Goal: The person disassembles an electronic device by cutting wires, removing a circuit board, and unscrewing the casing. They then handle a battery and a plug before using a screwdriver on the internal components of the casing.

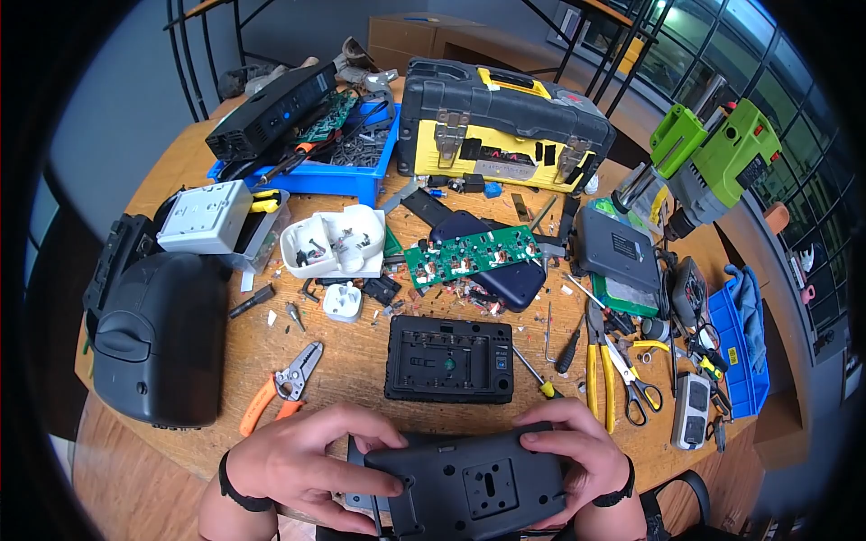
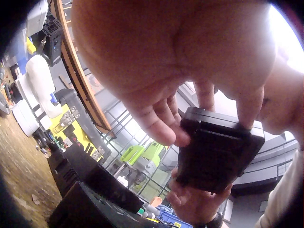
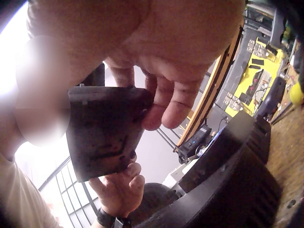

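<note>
Both hands hold a black plastic housing [image 1: 442, 491] at the table's near edge, its face with several round holes and a slotted square recess turned up. My left hand [image 1: 311, 460] grips its left end, fingertips on the top face. At the opposite end, my right hand [image 1: 582, 455] has fingers over the far edge and the thumb hidden. The wrist views show the housing [image 2: 216, 152] raised between both hands. A dark flat part [image 1: 358, 473] shows under its left end. Just beyond lies a black open casing [image 1: 449, 359] with battery-like slots and metal contacts.
Orange-handled wire strippers [image 1: 284, 383] lie left, near a big black case [image 1: 162, 338]. A green circuit board [image 1: 471, 256], yellow-handled cutters [image 1: 597, 365] and scissors [image 1: 634, 388] lie around. Behind stand a blue tray [image 1: 361, 180] and a yellow-black toolbox [image 1: 505, 126].
</note>
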A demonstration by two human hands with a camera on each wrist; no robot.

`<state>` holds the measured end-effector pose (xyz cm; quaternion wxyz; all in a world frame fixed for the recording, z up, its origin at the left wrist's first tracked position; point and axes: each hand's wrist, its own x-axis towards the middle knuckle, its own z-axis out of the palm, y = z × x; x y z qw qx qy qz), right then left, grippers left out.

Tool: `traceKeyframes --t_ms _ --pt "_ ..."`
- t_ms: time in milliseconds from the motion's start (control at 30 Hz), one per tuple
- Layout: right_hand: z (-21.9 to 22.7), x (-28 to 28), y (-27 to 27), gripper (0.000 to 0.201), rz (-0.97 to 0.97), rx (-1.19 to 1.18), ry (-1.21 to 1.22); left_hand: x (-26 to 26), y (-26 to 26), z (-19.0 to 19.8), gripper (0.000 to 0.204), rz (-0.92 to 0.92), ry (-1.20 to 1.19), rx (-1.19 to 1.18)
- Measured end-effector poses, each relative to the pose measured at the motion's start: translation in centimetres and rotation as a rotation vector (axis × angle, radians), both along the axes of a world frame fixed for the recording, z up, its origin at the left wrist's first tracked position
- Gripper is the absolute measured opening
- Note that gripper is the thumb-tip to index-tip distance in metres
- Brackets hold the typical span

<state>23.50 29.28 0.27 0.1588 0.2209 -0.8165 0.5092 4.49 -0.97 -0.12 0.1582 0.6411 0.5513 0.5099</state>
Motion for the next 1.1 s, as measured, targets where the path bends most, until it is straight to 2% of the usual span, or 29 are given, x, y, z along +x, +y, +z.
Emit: traceKeyframes --t_ms 167,433,767,867,933,1033,1100 --pt "0.2 0.2 -0.1 0.085 -0.053 0.022 0.007 0.0 0.0 0.2 0.044 -0.007 0.028 -0.019" --pt "0.4 0.2 -0.1 0.083 -0.112 0.079 0.021 0.2 0.2 0.7 0.063 0.033 0.021 -0.087" --pt "0.9 0.0 0.0 0.082 -0.092 0.12 -0.012 0.3 0.1 0.3 0.063 0.051 -0.012 -0.09" --pt "0.3 -0.1 0.3 0.084 -0.048 0.116 -0.032 0.1 0.5 0.8 0.054 0.058 0.004 -0.063" --pt "0.5 -0.2 0.6 0.085 -0.033 0.152 -0.076 -0.2 0.2 0.5 0.067 0.022 0.073 -0.183" --pt "0.3 0.0 0.4 0.088 -0.029 0.176 -0.145 -0.1 0.1 0.5 0.07 0.032 0.126 -0.257" --pt "0.4 -0.1 0.4 0.087 -0.027 0.217 -0.16 0.2 0.6 1.1 0.062 0.064 0.183 -0.208"
